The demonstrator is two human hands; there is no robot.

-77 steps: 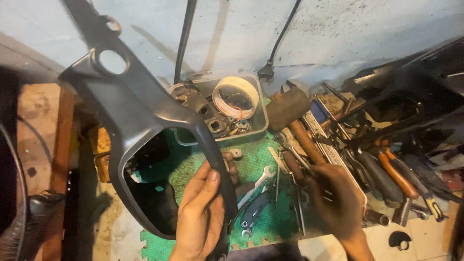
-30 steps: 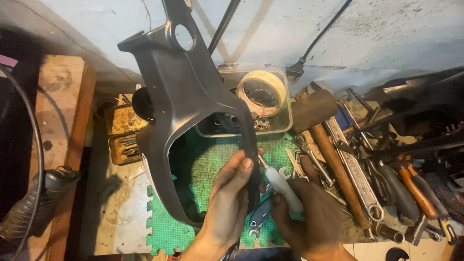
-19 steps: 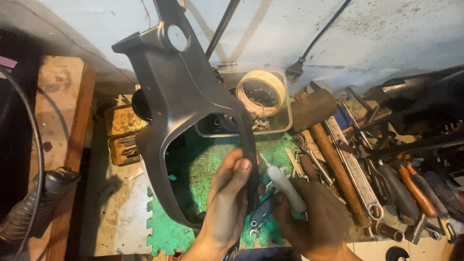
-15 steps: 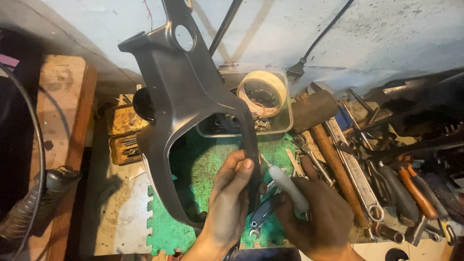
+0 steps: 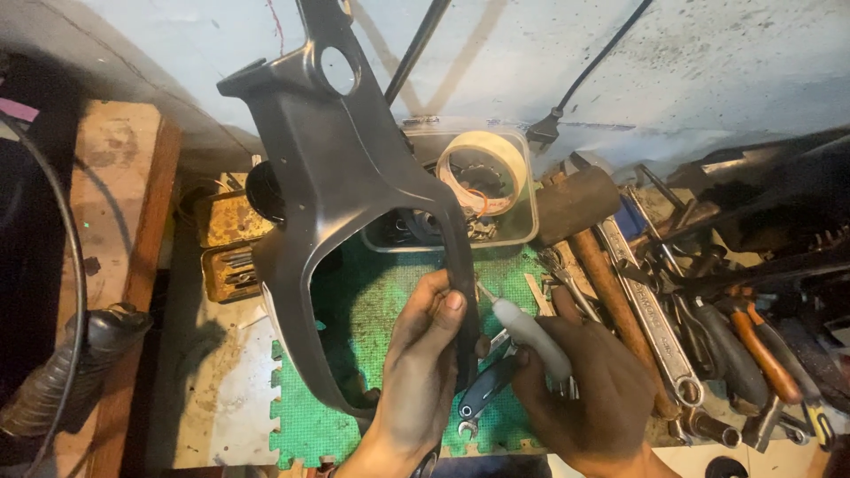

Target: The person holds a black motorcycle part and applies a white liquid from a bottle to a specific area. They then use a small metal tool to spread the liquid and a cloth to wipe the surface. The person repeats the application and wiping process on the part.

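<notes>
Repair workshop. Wrenches (image 5: 651, 319), pliers (image 5: 761, 341) and mallet (image 5: 602, 265) heaped at 3 o'clock. Green foam mat (image 5: 372, 301) on grimy bench.

Head view, steeply down, close over workbench (image 5: 221, 398)

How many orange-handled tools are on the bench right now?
2: orange-handled pliers in the tool pile right of the right hand, and a yellow-tipped handle beside them. Others may be buried.

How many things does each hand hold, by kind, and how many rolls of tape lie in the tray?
Black plastic panel, left hand: 1
White-handled tool, right hand: 1
Tape roll in tray: 1
Total: 3
</notes>
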